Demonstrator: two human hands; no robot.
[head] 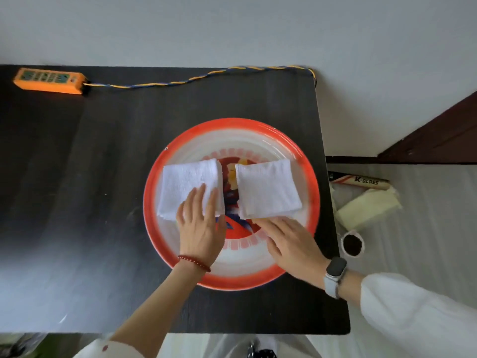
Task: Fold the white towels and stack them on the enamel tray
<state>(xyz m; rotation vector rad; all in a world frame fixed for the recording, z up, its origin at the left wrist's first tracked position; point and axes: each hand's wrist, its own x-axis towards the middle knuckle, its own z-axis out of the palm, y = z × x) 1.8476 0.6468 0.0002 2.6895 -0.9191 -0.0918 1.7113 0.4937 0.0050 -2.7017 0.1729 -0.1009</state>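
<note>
A round enamel tray [180, 257] with a red rim and a painted centre lies on the black table. Two folded white towels sit side by side on it, one on the left [185, 180] and one on the right [268, 188], apart from each other. My left hand [200, 224] lies flat with straight fingers on the near corner of the left towel. My right hand [289, 241] reaches in from the right, its fingertips touching the near edge of the right towel, fingers extended.
An orange power strip [49, 81] with a braided cable [196, 78] lies along the table's far edge. The table's right edge runs close beside the tray. On the floor to the right are a small cup of dark grounds [352, 245], a tube [361, 180] and a pale bundle [366, 209].
</note>
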